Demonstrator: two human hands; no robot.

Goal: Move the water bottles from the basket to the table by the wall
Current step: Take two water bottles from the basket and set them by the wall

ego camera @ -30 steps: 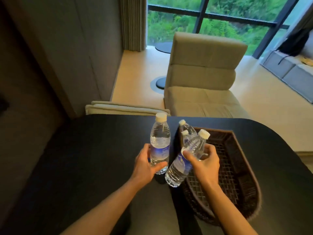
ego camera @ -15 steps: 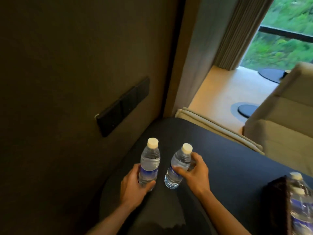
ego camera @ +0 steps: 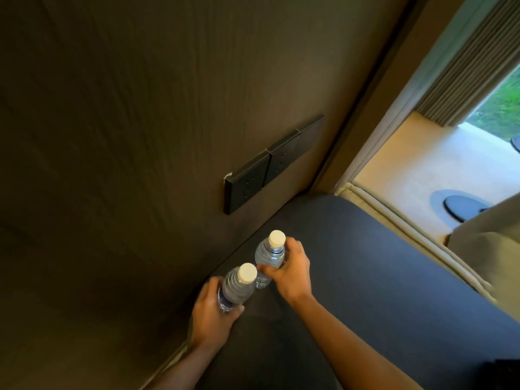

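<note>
Two clear water bottles with white caps stand upright on the dark table (ego camera: 365,277), close to the wall. My left hand (ego camera: 211,313) is wrapped around the nearer bottle (ego camera: 237,288). My right hand (ego camera: 289,271) grips the farther bottle (ego camera: 268,256) from its right side. The two bottles sit almost side by side, nearly touching. Only a dark corner of the basket (ego camera: 503,370) shows at the bottom right edge.
The brown wall (ego camera: 140,136) rises right behind the bottles, with a row of black sockets (ego camera: 270,164) above the table. A beige cushion edge (ego camera: 408,235), light floor and a chair lie beyond the table's far end.
Both hands have carried the bottles left, away from the basket and up against the wall. The view has turned toward the wall, and the basket has slid almost out of sight.
</note>
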